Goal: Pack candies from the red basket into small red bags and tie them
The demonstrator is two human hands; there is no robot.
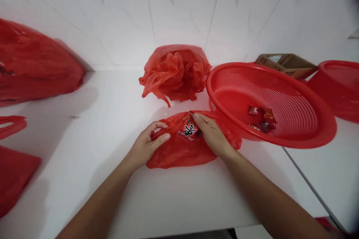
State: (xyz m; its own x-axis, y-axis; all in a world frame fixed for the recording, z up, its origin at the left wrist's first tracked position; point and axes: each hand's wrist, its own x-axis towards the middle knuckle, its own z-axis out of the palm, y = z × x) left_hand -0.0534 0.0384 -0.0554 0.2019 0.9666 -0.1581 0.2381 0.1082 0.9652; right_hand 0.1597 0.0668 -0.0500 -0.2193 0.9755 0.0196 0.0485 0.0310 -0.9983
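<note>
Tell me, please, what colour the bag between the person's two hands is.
The bag is red and partly see-through, best seen in the head view.

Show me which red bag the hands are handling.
The red bag lying in front of the crumpled bag; that one and the bags at far left are untouched.

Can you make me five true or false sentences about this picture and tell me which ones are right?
1. The left hand and right hand touch the same red bag. True.
2. Small packets lie in the big basket. True.
3. The big basket is blue. False: it is red.
4. A crumpled bag is left of the big basket. True.
5. The box is in front of the big basket. False: the cardboard box is behind it.
</note>
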